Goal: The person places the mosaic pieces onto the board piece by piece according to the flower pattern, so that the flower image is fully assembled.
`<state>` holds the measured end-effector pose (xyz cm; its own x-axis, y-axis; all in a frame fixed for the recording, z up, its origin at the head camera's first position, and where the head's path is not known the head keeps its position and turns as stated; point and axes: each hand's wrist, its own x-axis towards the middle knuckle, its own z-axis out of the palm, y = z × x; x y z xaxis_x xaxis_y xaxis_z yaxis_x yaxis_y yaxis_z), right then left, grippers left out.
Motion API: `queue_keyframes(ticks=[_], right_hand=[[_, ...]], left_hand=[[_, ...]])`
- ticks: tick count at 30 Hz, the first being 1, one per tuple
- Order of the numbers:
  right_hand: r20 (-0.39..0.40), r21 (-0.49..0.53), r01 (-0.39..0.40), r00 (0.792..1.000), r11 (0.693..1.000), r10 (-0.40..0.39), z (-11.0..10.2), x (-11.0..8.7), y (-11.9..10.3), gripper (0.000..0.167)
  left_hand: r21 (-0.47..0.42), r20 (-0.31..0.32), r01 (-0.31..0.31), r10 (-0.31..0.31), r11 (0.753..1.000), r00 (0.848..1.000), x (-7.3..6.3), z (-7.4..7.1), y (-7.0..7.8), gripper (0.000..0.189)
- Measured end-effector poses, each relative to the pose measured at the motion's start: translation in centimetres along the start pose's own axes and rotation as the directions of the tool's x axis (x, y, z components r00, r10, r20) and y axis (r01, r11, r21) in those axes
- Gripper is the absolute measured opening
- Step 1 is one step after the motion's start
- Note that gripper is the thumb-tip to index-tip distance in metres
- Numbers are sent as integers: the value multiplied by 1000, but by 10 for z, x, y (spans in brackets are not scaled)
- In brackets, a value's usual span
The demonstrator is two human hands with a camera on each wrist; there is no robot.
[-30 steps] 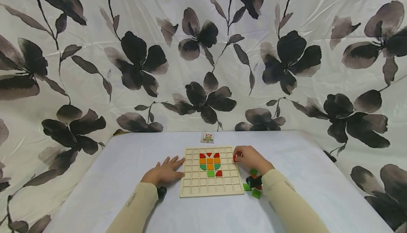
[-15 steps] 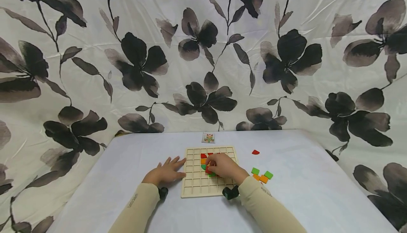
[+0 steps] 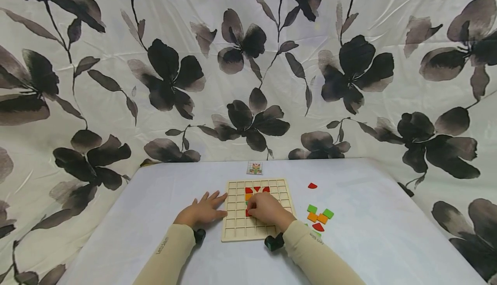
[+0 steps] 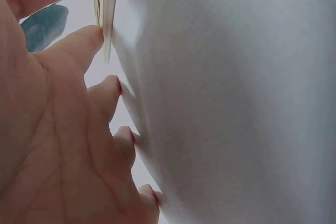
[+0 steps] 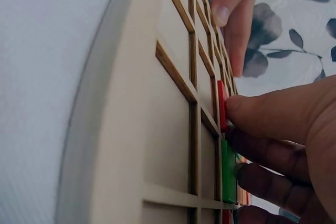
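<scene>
Red tile (image 5: 221,106) is pinched by the right hand (image 3: 265,209) at the gridded wooden board (image 3: 237,233), its seating hard to judge, beside a green tile (image 5: 229,171); left hand (image 3: 199,210), fingers spread, touches the board's left edge.

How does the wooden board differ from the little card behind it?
The wooden board is larger than the card. The left hand touches the board; no hand touches the card. The board lies in front, the card by the far edge of the table. Both are squarish and bear coloured shapes.
</scene>
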<state>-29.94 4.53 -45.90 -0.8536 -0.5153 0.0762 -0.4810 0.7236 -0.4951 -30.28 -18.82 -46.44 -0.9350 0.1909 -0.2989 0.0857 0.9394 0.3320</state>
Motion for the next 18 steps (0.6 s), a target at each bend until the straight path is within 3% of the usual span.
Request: queue_keyframes(ticks=[11, 15, 18], right_hand=[[-1, -21, 73, 997, 997, -73, -14, -10, 8, 8], [-30, -45, 32, 999, 998, -33, -30, -16, 21, 8], [-50, -75, -61, 997, 995, 57, -40, -22, 35, 8]], left_hand=[[-18, 4, 8, -8, 1000, 1000, 1, 2, 0, 71], [-11, -3, 8, -8, 1000, 1000, 2, 3, 0, 71], [-2, -10, 5, -5, 1000, 1000, 1, 2, 0, 70]])
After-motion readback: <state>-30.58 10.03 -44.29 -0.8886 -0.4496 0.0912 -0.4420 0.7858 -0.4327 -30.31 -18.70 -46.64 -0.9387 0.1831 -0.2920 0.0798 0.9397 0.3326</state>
